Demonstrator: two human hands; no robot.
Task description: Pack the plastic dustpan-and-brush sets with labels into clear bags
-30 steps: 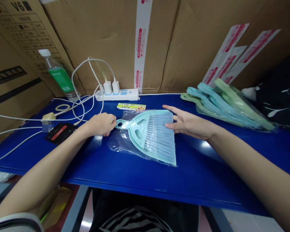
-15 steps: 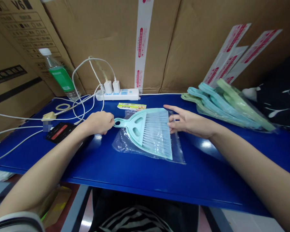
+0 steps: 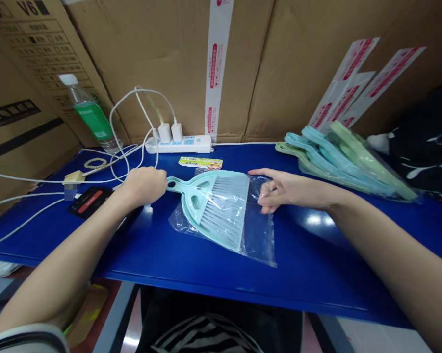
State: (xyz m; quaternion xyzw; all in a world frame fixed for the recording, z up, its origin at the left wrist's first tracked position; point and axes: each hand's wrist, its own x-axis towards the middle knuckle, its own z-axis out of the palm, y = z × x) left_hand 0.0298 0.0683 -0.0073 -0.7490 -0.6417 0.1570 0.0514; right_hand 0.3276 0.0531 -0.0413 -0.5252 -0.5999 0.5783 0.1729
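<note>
A pale turquoise dustpan [image 3: 191,202] with a small brush [image 3: 228,208] nested in it lies over the table, partly inside a clear plastic bag [image 3: 259,240]. The ring-ended handle sticks out to the left, and my left hand [image 3: 146,186] is closed around its end. At the bag's right part, my right hand [image 3: 275,190] pinches the film between thumb and curled fingers. Its index finger stretches toward the dustpan's upper right corner. A gap of bag film separates the bristle tips from the right hand's fingers.
Several bagged dustpan sets [image 3: 338,157] in blue and green lie at the back right. A yellow printed card [image 3: 200,163] lies before a power strip [image 3: 191,144]. Cables, a phone [image 3: 91,202] and a bottle [image 3: 93,120] occupy the left. Cardboard [image 3: 162,59] walls the blue table's back.
My left hand has moved slightly left with the dustpan and brush, which have turned a little. More bag film now shows between the bristles and my right hand, whose fingers curl more.
</note>
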